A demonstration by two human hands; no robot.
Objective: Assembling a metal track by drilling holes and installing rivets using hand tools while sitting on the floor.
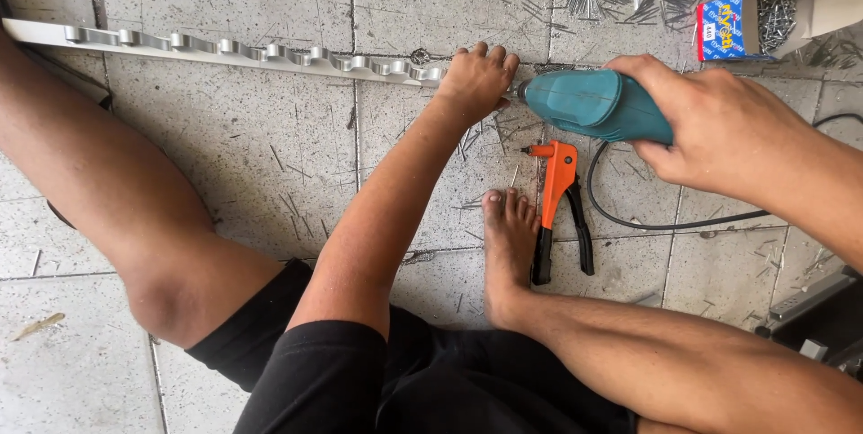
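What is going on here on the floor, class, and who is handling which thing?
A person sits on a tiled floor. The left hand presses down the end of a long metal strip with raised clips. The right hand holds a teal electric drill, its nose at the strip's end. An orange hand riveter lies near the bare foot, and an open box of rivets sits at upper right.
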